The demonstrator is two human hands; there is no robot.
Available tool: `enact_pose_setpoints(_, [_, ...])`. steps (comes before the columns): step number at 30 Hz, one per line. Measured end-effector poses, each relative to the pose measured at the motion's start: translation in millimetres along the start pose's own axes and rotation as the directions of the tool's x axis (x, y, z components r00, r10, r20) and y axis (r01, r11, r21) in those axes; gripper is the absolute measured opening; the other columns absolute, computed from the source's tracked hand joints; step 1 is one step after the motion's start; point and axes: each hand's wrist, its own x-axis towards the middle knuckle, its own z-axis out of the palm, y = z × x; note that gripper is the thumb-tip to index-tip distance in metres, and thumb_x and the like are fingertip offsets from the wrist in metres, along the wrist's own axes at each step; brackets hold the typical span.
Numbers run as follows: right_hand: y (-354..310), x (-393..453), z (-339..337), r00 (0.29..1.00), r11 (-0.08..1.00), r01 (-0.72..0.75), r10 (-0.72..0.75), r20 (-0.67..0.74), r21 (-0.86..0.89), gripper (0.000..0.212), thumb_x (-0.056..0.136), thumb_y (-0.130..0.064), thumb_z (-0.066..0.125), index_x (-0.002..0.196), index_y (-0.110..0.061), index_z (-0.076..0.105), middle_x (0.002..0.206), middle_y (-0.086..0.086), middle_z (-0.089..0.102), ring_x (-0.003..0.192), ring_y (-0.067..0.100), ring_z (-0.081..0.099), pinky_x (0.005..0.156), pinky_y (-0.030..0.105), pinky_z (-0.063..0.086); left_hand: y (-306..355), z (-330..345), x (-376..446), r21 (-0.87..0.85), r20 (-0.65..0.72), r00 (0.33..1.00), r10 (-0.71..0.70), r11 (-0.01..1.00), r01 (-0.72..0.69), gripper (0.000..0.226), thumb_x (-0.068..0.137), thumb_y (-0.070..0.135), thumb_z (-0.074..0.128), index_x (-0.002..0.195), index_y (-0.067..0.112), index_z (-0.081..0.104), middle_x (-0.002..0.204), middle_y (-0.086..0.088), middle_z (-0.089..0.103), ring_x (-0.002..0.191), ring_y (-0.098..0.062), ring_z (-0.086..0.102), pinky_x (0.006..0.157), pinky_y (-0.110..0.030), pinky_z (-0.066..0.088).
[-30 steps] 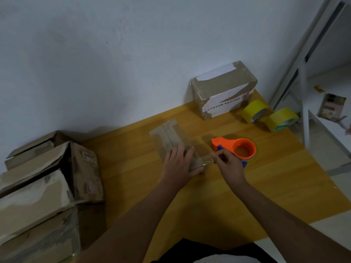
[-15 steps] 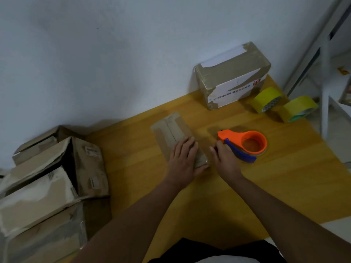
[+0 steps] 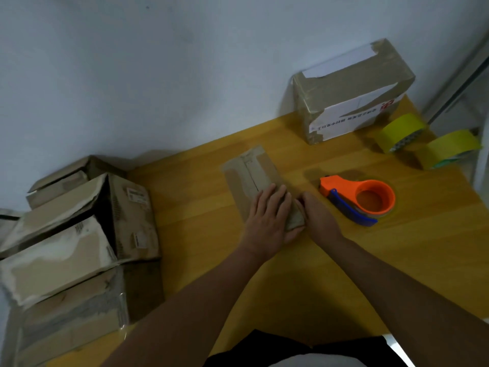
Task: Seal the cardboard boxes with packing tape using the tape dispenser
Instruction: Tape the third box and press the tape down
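Observation:
A small flat cardboard box (image 3: pixel 251 173) lies in the middle of the wooden table (image 3: pixel 330 274), long side running away from me. My left hand (image 3: pixel 270 221) lies flat on its near end, fingers spread. My right hand (image 3: pixel 317 218) presses against the box's near right edge, fingers curled at the side; no tape shows in it. The orange tape dispenser (image 3: pixel 362 200) with a blue handle rests on the table just right of my right hand, untouched.
A larger taped box (image 3: pixel 352 91) stands against the wall at the back right. Two yellow tape rolls (image 3: pixel 402 132) (image 3: pixel 449 148) lie beside it near the table's right edge. Several worn cardboard boxes (image 3: pixel 74 234) are stacked at the left.
My right hand left the tape strip by the dispenser and moved left to the box's near right edge. My left hand stayed on the box. The camera shifted slightly.

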Motion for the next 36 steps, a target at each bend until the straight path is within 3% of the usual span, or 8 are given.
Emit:
enact_pose_setpoints(4, [5,5,-1,0.997,0.998,-0.033,0.037,0.072,-0.047,0.021,0.098,-0.023,0.049,0.106,-0.003,0.052,0.104,0.018,0.059,0.099,0.032,0.056,0.073,0.035,0.034,-1,0,-2,-0.03,-0.006,1.0,-0.006,1.0,0.006,0.073,0.088,0.062,0.049,0.135,0.007,0.04,0.142,-0.016,0.049,0.137,-0.035,0.037,0.113,-0.053,0.033])
enact_pose_setpoints(8, [14,-21,-14,1.0,1.0,0.008,-0.008,0.001,-0.019,0.014,0.088,-0.008,0.062,0.101,-0.006,0.056,0.096,0.011,0.061,0.092,0.028,0.06,0.077,0.037,0.044,-5,0,0,-0.056,-0.014,1.0,-0.019,0.998,0.018,0.075,0.085,0.062,0.055,0.134,0.006,0.042,0.141,-0.015,0.05,0.137,-0.033,0.037,0.112,-0.053,0.034])
enact_pose_setpoints(13, [-3,-40,-49,0.95,0.949,0.294,-0.278,0.141,-0.112,0.022,0.083,-0.02,0.073,0.083,-0.016,0.052,0.079,-0.008,0.047,0.073,0.003,0.042,0.065,0.019,0.034,-8,1,-3,-0.046,0.006,1.0,-0.01,0.999,0.01,0.081,0.083,0.062,0.062,0.137,0.005,0.04,0.144,-0.015,0.046,0.138,-0.035,0.036,0.111,-0.055,0.035])
enact_pose_setpoints(18, [-22,-22,-63,0.935,0.886,0.33,-0.262,0.237,-0.325,0.028,0.088,-0.041,0.064,0.089,-0.015,0.053,0.084,-0.006,0.051,0.083,0.017,0.055,0.063,0.033,0.039,-5,0,-1,-0.016,0.051,0.998,0.024,1.0,-0.023,0.081,0.086,0.058,0.06,0.139,0.001,0.04,0.145,-0.019,0.045,0.139,-0.037,0.034,0.11,-0.057,0.035])
enact_pose_setpoints(21, [-29,-18,-61,0.938,0.833,0.32,-0.213,0.273,-0.451,0.033,0.09,-0.047,0.059,0.098,-0.016,0.052,0.1,0.002,0.062,0.095,0.021,0.06,0.066,0.035,0.038,-2,-1,-1,0.008,0.078,0.997,0.023,1.0,-0.024,0.085,0.08,0.053,0.07,0.14,0.0,0.04,0.145,-0.02,0.045,0.139,-0.038,0.034,0.111,-0.057,0.034])
enact_pose_setpoints(28, [-40,-20,-46,0.959,0.864,0.164,-0.027,0.28,-0.476,0.039,0.088,-0.048,0.059,0.111,-0.018,0.052,0.113,0.004,0.063,0.107,0.025,0.059,0.074,0.037,0.042,-7,-2,-3,0.002,0.055,0.998,0.034,0.999,-0.034,0.093,0.072,0.047,0.078,0.141,0.002,0.034,0.145,-0.019,0.044,0.137,-0.037,0.032,0.111,-0.057,0.035])
enact_pose_setpoints(33, [-49,-43,-49,0.982,0.904,0.186,-0.154,0.113,-0.385,0.026,0.088,-0.034,0.063,0.094,-0.015,0.046,0.102,0.006,0.056,0.099,0.025,0.054,0.07,0.029,0.032,-15,2,-4,-0.032,0.021,0.996,0.083,0.996,-0.082,0.092,0.075,0.052,0.076,0.141,0.003,0.035,0.146,-0.017,0.041,0.138,-0.036,0.034,0.111,-0.056,0.036])
enact_pose_setpoints(36, [-56,-40,-43,0.967,0.886,0.235,-0.173,0.186,-0.399,0.027,0.091,-0.03,0.059,0.105,-0.009,0.05,0.11,0.01,0.053,0.106,0.028,0.051,0.082,0.034,0.038,-17,-3,-1,-0.121,0.079,0.99,0.114,0.987,-0.104,0.091,0.078,0.057,0.066,0.144,0.002,0.034,0.149,-0.018,0.039,0.141,-0.037,0.029,0.113,-0.057,0.032])
